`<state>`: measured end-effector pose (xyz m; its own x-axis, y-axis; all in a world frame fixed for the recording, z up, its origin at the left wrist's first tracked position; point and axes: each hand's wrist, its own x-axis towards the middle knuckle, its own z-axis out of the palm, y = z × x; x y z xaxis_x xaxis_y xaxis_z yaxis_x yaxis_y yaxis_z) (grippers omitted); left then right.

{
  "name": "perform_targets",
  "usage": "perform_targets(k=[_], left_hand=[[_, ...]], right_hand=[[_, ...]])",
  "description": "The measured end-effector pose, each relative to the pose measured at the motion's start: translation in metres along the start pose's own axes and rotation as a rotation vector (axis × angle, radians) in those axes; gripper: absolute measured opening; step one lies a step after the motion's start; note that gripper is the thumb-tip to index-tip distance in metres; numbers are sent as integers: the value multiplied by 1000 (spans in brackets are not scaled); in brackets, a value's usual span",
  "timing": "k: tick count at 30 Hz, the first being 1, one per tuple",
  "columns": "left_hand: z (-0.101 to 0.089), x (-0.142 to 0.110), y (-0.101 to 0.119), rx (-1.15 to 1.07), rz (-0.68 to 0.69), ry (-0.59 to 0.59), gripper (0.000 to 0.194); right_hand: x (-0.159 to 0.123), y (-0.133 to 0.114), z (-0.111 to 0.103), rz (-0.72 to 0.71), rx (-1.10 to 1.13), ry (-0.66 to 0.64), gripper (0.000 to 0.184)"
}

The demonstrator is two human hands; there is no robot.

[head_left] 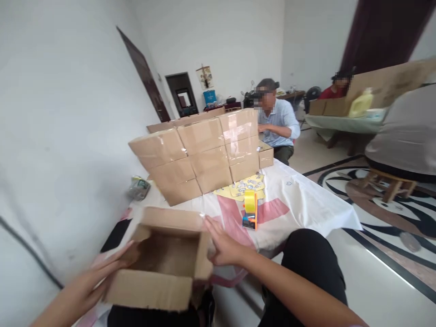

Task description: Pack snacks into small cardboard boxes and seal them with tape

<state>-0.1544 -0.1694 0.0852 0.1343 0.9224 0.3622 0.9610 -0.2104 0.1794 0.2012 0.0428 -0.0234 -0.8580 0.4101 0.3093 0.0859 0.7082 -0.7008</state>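
An empty cardboard box (150, 288) with its top flaps spread apart is held over my lap at the near table edge. My left hand (95, 279) grips its left side, the fingers along the flap there. On the right side, my right hand (221, 243) presses against the wall and flap, its fingertips at the far right corner. Beyond the box, a tape dispenser (250, 210) with a yellow roll stands on the table. Behind that rises a stack of closed, taped cardboard boxes (204, 156).
A white and pink cloth (306, 200) covers the table. A plastic-wrapped bundle (138, 188) lies by the left wall. Across the table sits a person in a light blue shirt (284, 116). Other people sit at a second table (334, 125) holding a yellow jug (361, 103).
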Motion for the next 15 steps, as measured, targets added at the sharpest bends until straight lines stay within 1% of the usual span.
perform_targets(k=[1, 2, 3, 6, 7, 8, 10, 12, 13, 15], left_hand=[[4, 0, 6, -49, -15, -40, 41], [10, 3, 10, -72, -72, -102, 37], [17, 10, 13, -96, -107, -97, 32], [44, 33, 11, -180, -185, 3, 26], [56, 40, 9, -217, -203, 33, 25], [69, 46, 6, -254, -216, 54, 25], [94, 55, 2, -306, -224, 77, 25], [112, 62, -2, -315, -203, 100, 27], [118, 66, -5, -298, -181, 110, 30], [122, 73, -14, -217, -100, 115, 38]], right_hand=[[-1, 1, -4, -14, 12, -28, 139], [-3, 3, -8, -24, 29, -39, 139], [-5, 6, -11, -18, 59, -14, 135], [-7, 19, -20, 56, 210, 135, 103], [-6, 24, -23, 71, 250, 158, 95], [-5, 29, -25, 72, 269, 156, 92], [0, 38, -28, 52, 255, 153, 96], [6, 49, -26, 31, 227, 206, 105], [8, 54, -24, 30, 222, 240, 107], [10, 64, -16, 46, 205, 287, 106]])
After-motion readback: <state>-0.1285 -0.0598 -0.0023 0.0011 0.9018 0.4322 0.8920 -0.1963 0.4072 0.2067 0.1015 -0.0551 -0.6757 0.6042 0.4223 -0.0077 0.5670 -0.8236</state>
